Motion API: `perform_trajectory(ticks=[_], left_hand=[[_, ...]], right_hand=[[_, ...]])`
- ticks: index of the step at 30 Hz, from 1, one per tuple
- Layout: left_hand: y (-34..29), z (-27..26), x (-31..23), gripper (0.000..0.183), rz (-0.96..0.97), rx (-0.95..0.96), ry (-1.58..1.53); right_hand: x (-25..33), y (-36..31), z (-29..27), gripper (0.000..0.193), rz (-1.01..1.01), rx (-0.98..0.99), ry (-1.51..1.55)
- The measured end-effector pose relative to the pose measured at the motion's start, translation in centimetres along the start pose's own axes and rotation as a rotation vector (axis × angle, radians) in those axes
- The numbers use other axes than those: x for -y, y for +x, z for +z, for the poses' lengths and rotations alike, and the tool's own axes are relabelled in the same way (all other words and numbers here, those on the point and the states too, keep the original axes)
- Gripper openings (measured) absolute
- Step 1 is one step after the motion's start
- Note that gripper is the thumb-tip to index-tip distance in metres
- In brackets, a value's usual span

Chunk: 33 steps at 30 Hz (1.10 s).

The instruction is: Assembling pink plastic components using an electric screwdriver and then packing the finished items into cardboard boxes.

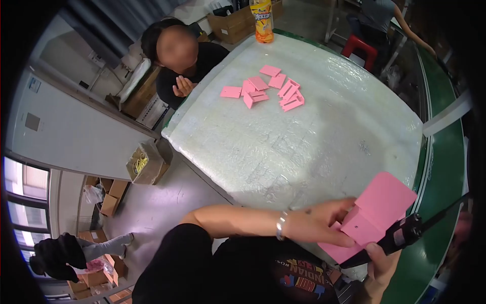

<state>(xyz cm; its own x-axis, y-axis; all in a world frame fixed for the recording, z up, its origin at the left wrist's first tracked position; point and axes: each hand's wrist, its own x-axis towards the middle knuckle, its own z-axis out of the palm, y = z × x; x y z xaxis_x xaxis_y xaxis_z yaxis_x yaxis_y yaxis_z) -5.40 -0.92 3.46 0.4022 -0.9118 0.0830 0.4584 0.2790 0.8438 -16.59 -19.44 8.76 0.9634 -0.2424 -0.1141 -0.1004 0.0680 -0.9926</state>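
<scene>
At the table's near right corner, my left hand (324, 220), with a silver bracelet at its wrist, pinches a folded pink card piece (387, 200). One panel of it stands up, and a small dark hole shows in the panel below. My right hand (383, 261) is closed round a black walkie-talkie (402, 233) with a long antenna; its thumb lies by the card's lower edge. The card covers part of the walkie-talkie, and most right fingers are hidden. Farther off, several pink card pieces (258, 82) lie in a loose group, some flat and some folded.
Shiny clear wrap covers the pale tabletop (243, 147). An orange drink bottle (262, 23) stands at its far edge. A person (197, 63) sits at the far left side. A carton with yellow items (147, 162) is on the floor; a red stool (360, 50) stands beyond the table.
</scene>
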Motion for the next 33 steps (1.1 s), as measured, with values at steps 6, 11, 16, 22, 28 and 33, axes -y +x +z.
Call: perform_trajectory(ticks=[6,11,16,22,28,33], left_hand=[[0.2,-2.8,0.8,0.068,-0.026,-0.206,-0.069],[2.1,-4.0,0.0,0.062,-0.094,-0.222,0.009],[3.2,-3.9,0.5,0.063,-0.175,-0.244,0.007],[4.7,-2.6,1.2,0.06,-0.132,-0.198,-0.057],[5.9,-2.4,0.9,0.06,-0.147,-0.11,-0.069],[5.9,-2.5,1.7,0.063,-0.146,-0.115,-0.103]], right_hand=[[0.7,0.0,-2.8,0.075,0.048,-0.08,-0.014],[-2.1,-0.7,-9.0,0.061,-0.008,-0.344,0.07],[-4.7,-0.4,-10.1,0.051,-0.099,-0.465,0.063],[-5.6,-0.6,-8.8,0.049,-0.027,-0.475,0.037],[-8.1,0.5,-9.2,0.04,0.084,-0.499,0.032],[-9.7,1.0,-10.4,0.035,0.076,-0.568,0.139]])
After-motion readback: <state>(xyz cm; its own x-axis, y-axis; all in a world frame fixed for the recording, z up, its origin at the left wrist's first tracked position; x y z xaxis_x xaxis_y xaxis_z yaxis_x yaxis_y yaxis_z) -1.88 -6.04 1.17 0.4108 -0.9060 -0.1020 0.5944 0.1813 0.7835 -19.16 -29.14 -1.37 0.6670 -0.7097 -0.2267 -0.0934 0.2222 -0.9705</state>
